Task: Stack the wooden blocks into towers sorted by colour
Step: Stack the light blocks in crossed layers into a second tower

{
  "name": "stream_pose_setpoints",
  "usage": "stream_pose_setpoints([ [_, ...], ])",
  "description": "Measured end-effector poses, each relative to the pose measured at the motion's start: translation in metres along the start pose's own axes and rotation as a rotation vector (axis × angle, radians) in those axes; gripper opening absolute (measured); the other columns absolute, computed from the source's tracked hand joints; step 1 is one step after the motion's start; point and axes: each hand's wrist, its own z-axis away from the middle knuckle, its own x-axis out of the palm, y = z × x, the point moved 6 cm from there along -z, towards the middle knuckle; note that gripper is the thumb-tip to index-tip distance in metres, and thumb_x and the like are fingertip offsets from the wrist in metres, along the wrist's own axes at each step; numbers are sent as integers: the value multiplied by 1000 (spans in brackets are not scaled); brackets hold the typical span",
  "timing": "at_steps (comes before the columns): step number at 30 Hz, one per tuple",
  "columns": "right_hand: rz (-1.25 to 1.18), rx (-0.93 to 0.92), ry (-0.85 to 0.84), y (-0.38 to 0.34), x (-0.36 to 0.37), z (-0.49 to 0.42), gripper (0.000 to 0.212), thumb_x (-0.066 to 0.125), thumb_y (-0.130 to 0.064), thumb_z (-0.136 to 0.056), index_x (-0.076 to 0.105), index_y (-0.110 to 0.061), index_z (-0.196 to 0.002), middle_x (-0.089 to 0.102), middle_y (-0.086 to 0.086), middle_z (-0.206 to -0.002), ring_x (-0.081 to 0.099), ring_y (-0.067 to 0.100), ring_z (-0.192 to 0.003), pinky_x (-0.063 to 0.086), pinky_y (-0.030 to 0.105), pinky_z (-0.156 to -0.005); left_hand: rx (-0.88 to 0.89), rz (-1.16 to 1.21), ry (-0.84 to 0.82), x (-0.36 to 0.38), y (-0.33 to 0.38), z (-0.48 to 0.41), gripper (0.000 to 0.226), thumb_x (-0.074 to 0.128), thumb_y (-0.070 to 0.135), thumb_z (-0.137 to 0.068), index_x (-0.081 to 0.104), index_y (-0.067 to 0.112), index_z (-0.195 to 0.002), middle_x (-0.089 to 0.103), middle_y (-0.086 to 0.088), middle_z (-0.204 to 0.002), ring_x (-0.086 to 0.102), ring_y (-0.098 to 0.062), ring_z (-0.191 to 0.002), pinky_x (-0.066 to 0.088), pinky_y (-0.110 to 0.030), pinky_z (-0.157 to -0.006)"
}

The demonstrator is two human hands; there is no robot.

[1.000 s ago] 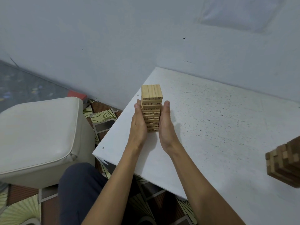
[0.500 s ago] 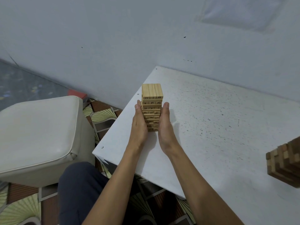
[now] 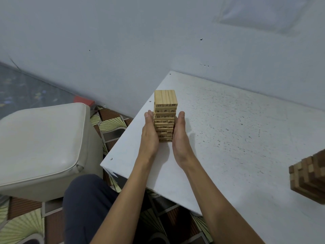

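A tall tower of light wooden blocks with printed numbers stands upright near the left edge of the white table. My left hand lies flat against the tower's left side, and my right hand lies flat against its right side. Both palms press on the lower layers, fingers straight and together. The top layers rise above my fingertips. A second tower of dark brown and light blocks stands at the right edge of the view, partly cut off.
A cream cushioned stool stands left of the table. The grey wall runs behind the table's far edge. A patterned floor shows between stool and table. My dark-trousered knee is below the table's near corner.
My hands have stayed pressed on both sides of the light tower; nothing has visibly moved apart from a slight shift of the camera.
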Motion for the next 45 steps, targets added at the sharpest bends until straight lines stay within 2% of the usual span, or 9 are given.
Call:
stream_pose_setpoints([
  [3, 8, 3, -14, 1, 1, 0, 63, 11, -59, -101, 58, -31, -133, 65, -5, -129, 57, 10, -125, 37, 45, -114, 9, -14, -13, 0, 1, 1, 68, 8, 59, -99, 60, 28, -132, 65, 3, -127, 57, -8, -123, 39, -43, -112],
  [6, 7, -5, -15, -1, -1, 1, 58, 11, -58, -102, 65, -45, -118, 67, -7, -126, 58, 8, -124, 38, 44, -113, -19, -56, -20, -4, -2, 1, 74, 10, 71, -95, 51, 29, -141, 57, 2, -139, 48, -9, -133, 33, -43, -116],
  [9, 20, 3, 58, 2, -19, 4, 55, 18, -58, -102, 46, -35, -143, 49, -7, -148, 42, 6, -137, 29, 42, -119, -73, -97, 15, -19, -10, 1, 88, 13, 84, -83, 33, 33, -151, 38, 10, -154, 31, -6, -143, 22, -44, -121],
  [14, 531, -19, 96, -9, -62, 16, 49, 43, -28, -104, 34, -22, -151, 41, -7, -153, 33, 7, -141, 27, 37, -119, 27, -278, 6, -50, -5, 11, 54, 41, 44, -102, 34, 24, -152, 40, 10, -152, 37, 9, -129, 26, -10, -107],
  [18, 1129, -69, -114, -6, -69, 17, 70, 50, -47, -98, 19, -27, -156, 14, -14, -163, -5, 11, -151, 8, 43, -124, 141, -746, -71, -61, -4, 9, 69, 52, 51, -79, 47, 24, -143, 49, 4, -144, 40, -15, -134, 28, -44, -114],
  [20, 1226, -109, -177, -5, -66, 14, 78, 51, -58, -94, 16, -29, -157, 10, -18, -163, -13, 12, -150, 1, 39, -122, 162, -953, -122, -60, -6, 7, 75, 49, 61, -74, 52, 27, -140, 53, 4, -137, 42, -18, -129, 26, -46, -110],
  [26, 1261, -151, -273, 2, -57, -8, 79, 56, -69, -84, 24, -44, -152, 10, -25, -161, -12, 18, -151, 7, 50, -121, 153, -1087, -190, -62, -8, -11, 71, 69, 61, -78, 51, 31, -140, 52, 5, -121, 40, -20, -119, 29, -45, -103],
  [31, 1208, -120, -290, 4, -58, -17, 73, 61, -63, -85, 32, -44, -149, 13, -25, -160, -10, 17, -151, 8, 52, -122, 178, -1099, -311, -58, -9, -25, 68, 67, 63, -78, 53, 33, -138, 51, 10, -107, 42, -20, -113, 35, -48, -100],
  [45, 1113, -93, -308, 13, -64, -32, 67, 67, -63, -80, 44, -47, -141, 18, -27, -159, -9, 11, -151, 8, 52, -120, 242, -1066, -336, -56, -4, -32, 57, 71, 57, -78, 62, 30, -128, 56, 6, -109, 38, -14, -105, 34, -42, -98],
])
